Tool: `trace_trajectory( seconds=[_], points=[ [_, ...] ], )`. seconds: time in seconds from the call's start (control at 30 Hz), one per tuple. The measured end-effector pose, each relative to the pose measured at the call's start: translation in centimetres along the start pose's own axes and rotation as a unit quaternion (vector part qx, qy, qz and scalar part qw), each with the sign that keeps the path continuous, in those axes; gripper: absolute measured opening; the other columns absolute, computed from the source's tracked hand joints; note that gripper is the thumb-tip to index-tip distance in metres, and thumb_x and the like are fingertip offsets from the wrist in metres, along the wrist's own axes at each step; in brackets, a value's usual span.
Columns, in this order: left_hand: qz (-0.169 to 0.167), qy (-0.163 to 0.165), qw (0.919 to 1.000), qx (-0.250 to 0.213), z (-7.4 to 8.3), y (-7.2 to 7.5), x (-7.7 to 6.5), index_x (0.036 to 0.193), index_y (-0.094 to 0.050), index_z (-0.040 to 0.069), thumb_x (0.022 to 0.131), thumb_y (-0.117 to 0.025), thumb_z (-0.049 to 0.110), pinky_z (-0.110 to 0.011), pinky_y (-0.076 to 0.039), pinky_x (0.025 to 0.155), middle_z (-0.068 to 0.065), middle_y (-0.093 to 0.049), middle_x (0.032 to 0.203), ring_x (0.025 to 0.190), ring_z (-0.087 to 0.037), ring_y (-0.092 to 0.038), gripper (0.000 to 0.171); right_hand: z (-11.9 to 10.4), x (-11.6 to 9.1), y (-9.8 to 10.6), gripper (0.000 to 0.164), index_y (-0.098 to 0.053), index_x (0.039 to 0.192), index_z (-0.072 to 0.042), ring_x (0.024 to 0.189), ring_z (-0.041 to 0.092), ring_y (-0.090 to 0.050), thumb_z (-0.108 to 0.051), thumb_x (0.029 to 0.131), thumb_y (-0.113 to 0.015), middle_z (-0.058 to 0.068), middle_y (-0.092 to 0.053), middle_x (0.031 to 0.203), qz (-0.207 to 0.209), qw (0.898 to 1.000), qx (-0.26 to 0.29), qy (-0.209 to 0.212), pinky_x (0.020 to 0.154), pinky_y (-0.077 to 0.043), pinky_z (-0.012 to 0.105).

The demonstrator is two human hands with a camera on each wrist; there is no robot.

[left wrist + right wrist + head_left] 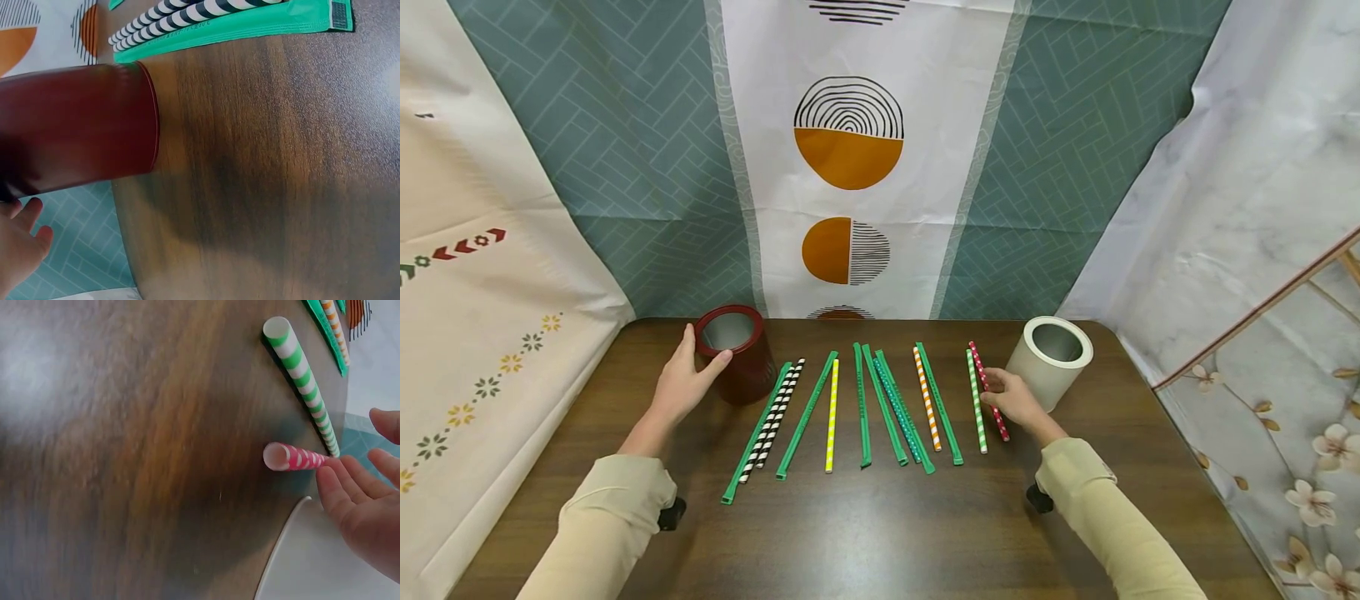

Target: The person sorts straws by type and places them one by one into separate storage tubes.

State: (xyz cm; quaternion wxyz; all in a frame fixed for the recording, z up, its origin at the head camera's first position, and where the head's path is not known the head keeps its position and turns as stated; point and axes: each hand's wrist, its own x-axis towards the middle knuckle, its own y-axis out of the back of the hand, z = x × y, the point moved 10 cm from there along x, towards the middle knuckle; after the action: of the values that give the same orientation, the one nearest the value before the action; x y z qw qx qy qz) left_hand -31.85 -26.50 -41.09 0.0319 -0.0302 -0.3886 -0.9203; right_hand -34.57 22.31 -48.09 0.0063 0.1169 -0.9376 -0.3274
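Observation:
My left hand [683, 382] is beside a dark red cylindrical cup [745, 375], fingers along its left side and thumb extended at the near rim. In the left wrist view its fingertips [30, 212] appear just under the cup's wall. On the right, my right hand [1013, 398] reaches over a red paper straw with white dots [997, 421]. Its fingertips [328, 484] are right at that straw in the right wrist view, the other fingers spread. A green-and-white striped straw [977, 404] lies just left of it. Behind the right hand stands a white cup [1047, 371].
Between the cups lie black-and-white striped straws [771, 433], a yellow straw [832, 417], an orange-striped straw [927, 398], a teal dotted straw [897, 408] and several green-wrapped straws [862, 408] on the brown wooden table [850, 533]. Patterned cloth [850, 50] hangs behind.

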Motion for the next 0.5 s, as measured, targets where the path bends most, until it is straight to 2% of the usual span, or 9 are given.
trace_trajectory(
  seconds=[0.2, 0.5],
  points=[
    [0.005, 0.010, 0.9999, -0.003, -0.3, 0.0, 0.1, 0.140, 0.009, 0.002, 0.086, -0.044, 0.051, -0.063, -0.014, 0.098, -0.022, 0.001, 0.146, 0.131, -0.045, -0.009, 0.090, 0.4, 0.4, 0.0, 0.048, -0.038, 0.127, 0.008, 0.107, 0.041, -0.050, 0.000, 0.082, -0.054, 0.031, -0.046, 0.121, 0.031, 0.999, -0.003, -0.018, 0.082, -0.047, 0.043],
    [0.002, 0.015, 0.9999, -0.003, -0.3, 0.0, 0.0, 0.140, 0.009, 0.003, 0.086, -0.044, 0.052, -0.065, -0.015, 0.096, -0.023, -0.001, 0.146, 0.131, -0.046, -0.009, 0.091, 1.1, 1.2, -0.2, 0.042, -0.045, 0.122, 0.006, 0.083, 0.028, -0.059, 0.000, 0.081, -0.055, 0.028, -0.053, 0.110, 0.082, 0.995, 0.012, -0.062, 0.061, -0.050, 0.030]
  ],
)
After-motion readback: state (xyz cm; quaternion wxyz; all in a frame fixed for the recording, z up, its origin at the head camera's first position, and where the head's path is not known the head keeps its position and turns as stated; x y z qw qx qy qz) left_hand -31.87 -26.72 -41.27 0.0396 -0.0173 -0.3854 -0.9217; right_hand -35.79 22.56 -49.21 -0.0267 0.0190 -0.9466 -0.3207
